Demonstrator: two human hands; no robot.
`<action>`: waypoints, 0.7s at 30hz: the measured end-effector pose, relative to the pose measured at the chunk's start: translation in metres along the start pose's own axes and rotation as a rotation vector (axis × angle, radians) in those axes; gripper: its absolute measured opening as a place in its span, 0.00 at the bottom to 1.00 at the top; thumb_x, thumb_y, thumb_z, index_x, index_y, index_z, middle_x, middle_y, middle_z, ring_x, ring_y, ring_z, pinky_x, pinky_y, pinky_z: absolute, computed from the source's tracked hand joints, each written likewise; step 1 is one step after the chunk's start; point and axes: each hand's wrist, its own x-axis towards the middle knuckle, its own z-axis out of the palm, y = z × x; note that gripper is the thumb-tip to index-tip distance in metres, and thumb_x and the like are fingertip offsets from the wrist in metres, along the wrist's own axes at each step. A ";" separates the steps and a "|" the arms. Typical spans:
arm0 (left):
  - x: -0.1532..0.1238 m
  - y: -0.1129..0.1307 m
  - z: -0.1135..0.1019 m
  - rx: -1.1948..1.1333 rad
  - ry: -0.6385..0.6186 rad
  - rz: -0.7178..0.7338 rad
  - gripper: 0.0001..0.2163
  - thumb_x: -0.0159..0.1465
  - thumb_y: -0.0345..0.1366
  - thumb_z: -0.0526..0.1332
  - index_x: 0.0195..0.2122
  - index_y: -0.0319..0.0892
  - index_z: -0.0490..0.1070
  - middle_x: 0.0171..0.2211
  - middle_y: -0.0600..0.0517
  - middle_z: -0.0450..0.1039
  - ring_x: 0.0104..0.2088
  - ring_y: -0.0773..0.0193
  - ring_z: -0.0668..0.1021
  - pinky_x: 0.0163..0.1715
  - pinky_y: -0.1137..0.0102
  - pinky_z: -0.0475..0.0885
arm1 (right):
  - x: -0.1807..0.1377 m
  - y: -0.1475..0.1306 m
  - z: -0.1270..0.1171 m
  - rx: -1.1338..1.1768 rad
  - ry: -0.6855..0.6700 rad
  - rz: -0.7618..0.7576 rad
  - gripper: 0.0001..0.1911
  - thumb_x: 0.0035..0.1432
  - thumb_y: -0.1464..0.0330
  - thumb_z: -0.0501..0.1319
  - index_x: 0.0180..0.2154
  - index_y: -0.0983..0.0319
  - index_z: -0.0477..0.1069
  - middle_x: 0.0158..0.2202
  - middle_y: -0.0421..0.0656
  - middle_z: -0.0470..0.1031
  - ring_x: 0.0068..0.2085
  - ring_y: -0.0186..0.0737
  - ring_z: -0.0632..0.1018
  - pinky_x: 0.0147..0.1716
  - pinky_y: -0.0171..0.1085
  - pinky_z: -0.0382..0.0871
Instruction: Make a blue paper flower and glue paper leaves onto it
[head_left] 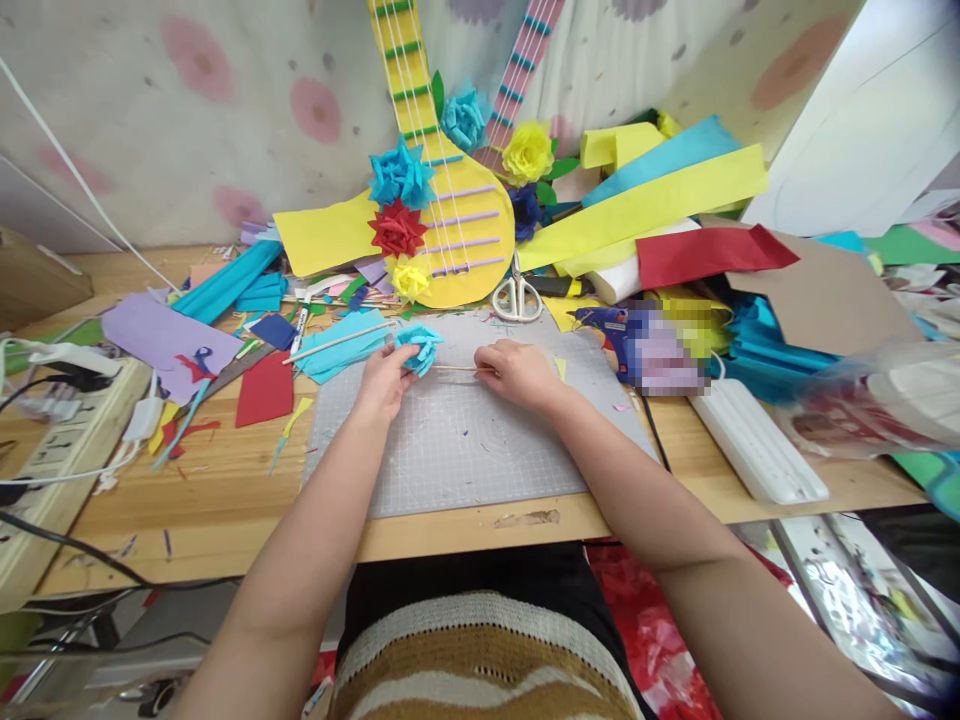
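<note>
My left hand [386, 380] is closed around a light blue paper flower [420, 346] over the far edge of the grey cutting mat [465, 450]. A thin wooden stick [455, 368] runs from the flower to my right hand [517, 372], which pinches its other end. Both hands rest on the mat.
A yellow paper guitar [457, 215] with blue, red and yellow paper flowers leans at the back. White scissors [517, 296], a blue glue gun [611, 325], coloured paper sheets and scraps lie around. A power strip [64, 415] sits left, a white tray [757, 445] right.
</note>
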 end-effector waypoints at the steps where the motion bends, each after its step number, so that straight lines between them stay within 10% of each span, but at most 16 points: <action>1: 0.001 0.002 -0.001 -0.023 0.021 0.008 0.06 0.44 0.29 0.63 0.24 0.38 0.68 0.21 0.55 0.70 0.23 0.71 0.72 0.29 0.73 0.71 | 0.000 0.003 0.000 -0.002 0.004 0.021 0.05 0.56 0.67 0.55 0.32 0.60 0.67 0.32 0.43 0.73 0.34 0.38 0.70 0.27 0.34 0.49; 11: -0.001 0.024 -0.014 -0.300 0.007 -0.275 0.01 0.53 0.29 0.56 0.25 0.39 0.65 0.20 0.54 0.66 0.24 0.70 0.71 0.36 0.67 0.74 | 0.000 0.013 -0.002 -0.020 0.018 0.318 0.05 0.54 0.67 0.56 0.33 0.60 0.68 0.33 0.43 0.73 0.36 0.39 0.72 0.25 0.34 0.49; 21: -0.004 0.042 -0.023 -0.171 -0.094 -0.007 0.03 0.50 0.27 0.58 0.26 0.41 0.67 0.22 0.57 0.68 0.24 0.72 0.71 0.37 0.70 0.72 | -0.001 0.014 0.001 0.154 0.085 0.238 0.09 0.53 0.62 0.58 0.33 0.61 0.68 0.36 0.44 0.73 0.40 0.41 0.71 0.36 0.36 0.60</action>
